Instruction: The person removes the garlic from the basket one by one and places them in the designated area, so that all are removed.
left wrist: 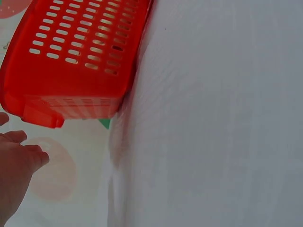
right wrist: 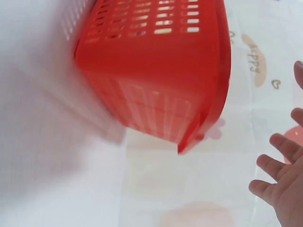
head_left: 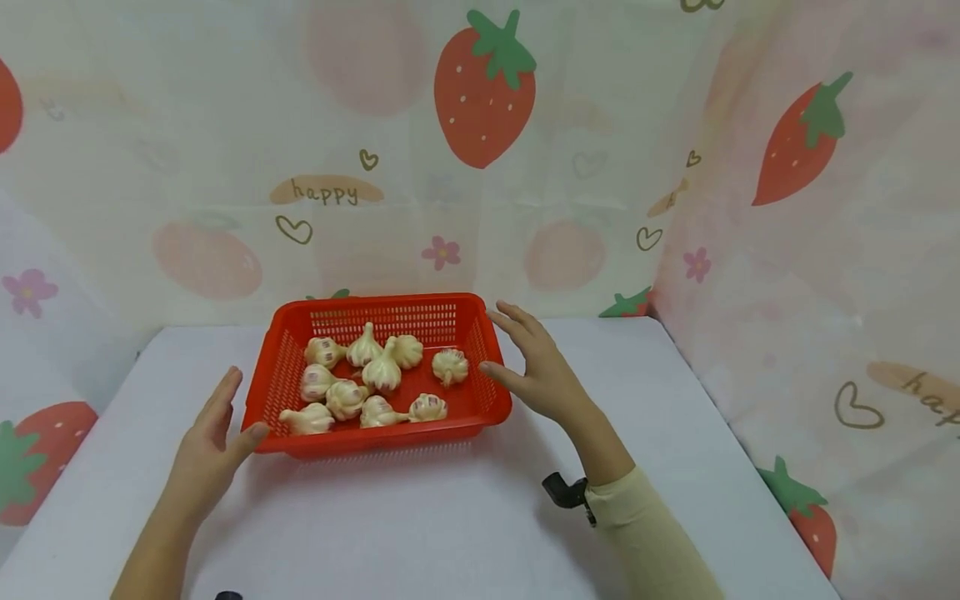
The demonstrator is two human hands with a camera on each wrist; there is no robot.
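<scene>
A red plastic basket [head_left: 300, 446] with slotted sides sits on the white table, holding several garlic bulbs [head_left: 382, 371]. At its left end is my left hand [head_left: 210, 446], fingers extended and thumb near the front left corner. My right hand [head_left: 543, 375] is beside the right end, fingers spread and thumb pointing toward the rim. In the left wrist view, the fingers of the left hand [left wrist: 19, 161] stand apart from the basket wall [left wrist: 71, 75]. A gap also shows between the right hand [right wrist: 286, 184] and the basket [right wrist: 151, 61] in the right wrist view.
A white cloth covers the table [head_left: 420, 517]. Behind it and along the sides hangs a pale curtain [head_left: 615, 125] printed with strawberries, hearts and flowers. A black wrist camera mount [head_left: 564, 490] sticks out from the right sleeve [head_left: 645, 533].
</scene>
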